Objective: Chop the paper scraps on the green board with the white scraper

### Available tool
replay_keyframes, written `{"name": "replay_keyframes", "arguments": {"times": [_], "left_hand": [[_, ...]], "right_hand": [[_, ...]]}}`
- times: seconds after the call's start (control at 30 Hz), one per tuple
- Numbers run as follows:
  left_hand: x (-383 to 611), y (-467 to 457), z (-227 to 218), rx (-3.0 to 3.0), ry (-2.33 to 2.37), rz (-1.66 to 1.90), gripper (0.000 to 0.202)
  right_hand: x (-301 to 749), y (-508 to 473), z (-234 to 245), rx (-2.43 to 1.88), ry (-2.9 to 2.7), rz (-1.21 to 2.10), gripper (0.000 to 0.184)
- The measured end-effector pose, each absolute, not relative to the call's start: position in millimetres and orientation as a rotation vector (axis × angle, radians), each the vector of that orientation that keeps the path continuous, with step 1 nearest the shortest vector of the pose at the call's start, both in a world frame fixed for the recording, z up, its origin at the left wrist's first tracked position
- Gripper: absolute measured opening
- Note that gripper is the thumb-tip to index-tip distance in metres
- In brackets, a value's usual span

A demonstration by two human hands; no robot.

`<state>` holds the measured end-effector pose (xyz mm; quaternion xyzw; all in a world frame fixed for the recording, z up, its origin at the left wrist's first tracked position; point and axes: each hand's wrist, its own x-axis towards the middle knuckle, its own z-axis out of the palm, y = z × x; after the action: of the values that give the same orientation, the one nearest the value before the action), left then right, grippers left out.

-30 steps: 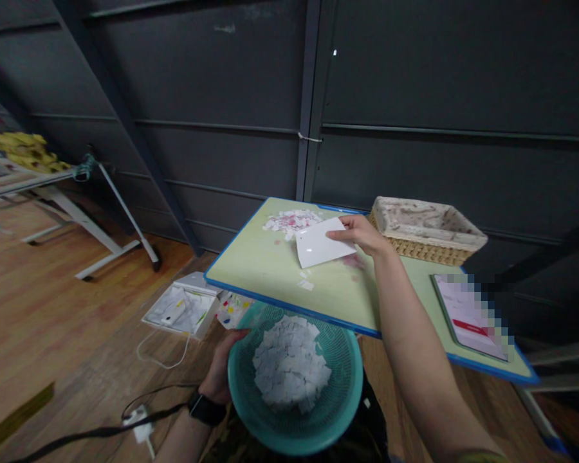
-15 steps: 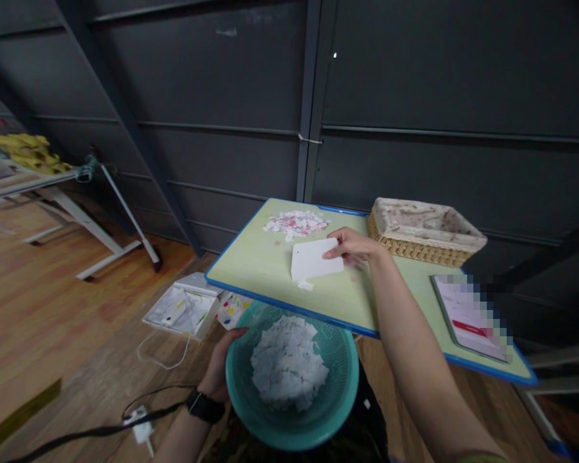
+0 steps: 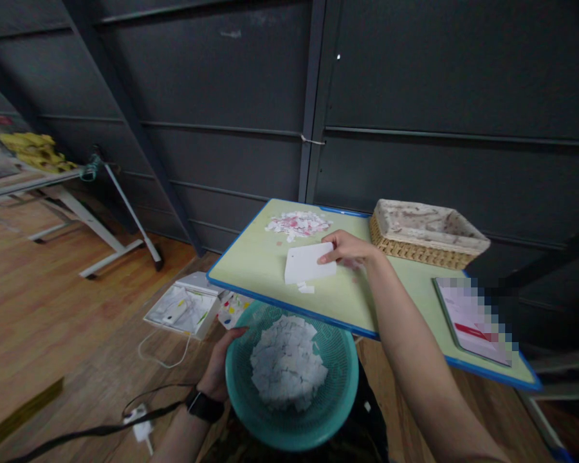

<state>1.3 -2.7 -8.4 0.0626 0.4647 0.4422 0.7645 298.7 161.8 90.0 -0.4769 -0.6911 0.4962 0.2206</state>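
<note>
My right hand [image 3: 341, 249] pinches a white card [image 3: 305, 263] with a small hole near one corner, tilted just above the green tabletop [image 3: 251, 257]. Small white paper pieces [image 3: 305, 289] lie at the card's lower edge. Behind it is a pile of white and pink paper scraps [image 3: 299, 224]. My left hand [image 3: 223, 360] grips the left rim of a teal plastic basket [image 3: 341, 411] below the table's front edge. White paper pieces [image 3: 289, 363] are heaped inside that basket; the fingers under its rim are partly hidden.
A lined wicker basket [image 3: 422, 251] stands at the table's back right, with a tablet [image 3: 470, 321] in front of it. On the floor to the left are an open white box [image 3: 181, 308] and a power strip [image 3: 139, 424] with cables. A dark panelled wall [image 3: 231, 154] rises behind.
My right hand has shifted slightly left and down with the card, and the small pieces by its lower edge have moved a little. The left hand stays on the basket rim.
</note>
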Motion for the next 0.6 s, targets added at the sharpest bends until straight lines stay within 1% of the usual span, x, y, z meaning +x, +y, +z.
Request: {"name": "replay_keyframes", "arguments": {"times": [0.1, 0.33, 0.5, 0.6], "left_hand": [[2.0, -3.6, -6.8, 0.177, 1.107, 0.949, 0.01], [2.4, -3.8, -6.3, 0.206, 1.083, 0.967, 0.012], [2.5, -4.6, -4.4, 0.198, 1.136, 0.965, 0.016], [2.0, -4.8, -4.3, 0.213, 1.138, 0.963, 0.014]], "right_hand": [[293.6, 162.6, 88.1, -1.306, -1.969, 1.341, 0.031], [294.0, 163.8, 85.8, -1.301, -1.962, 1.378, 0.031], [291.2, 163.1, 84.9, -1.37, -2.051, 1.577, 0.036], [282.1, 161.3, 83.1, -1.318, -2.096, 1.66, 0.04]]}}
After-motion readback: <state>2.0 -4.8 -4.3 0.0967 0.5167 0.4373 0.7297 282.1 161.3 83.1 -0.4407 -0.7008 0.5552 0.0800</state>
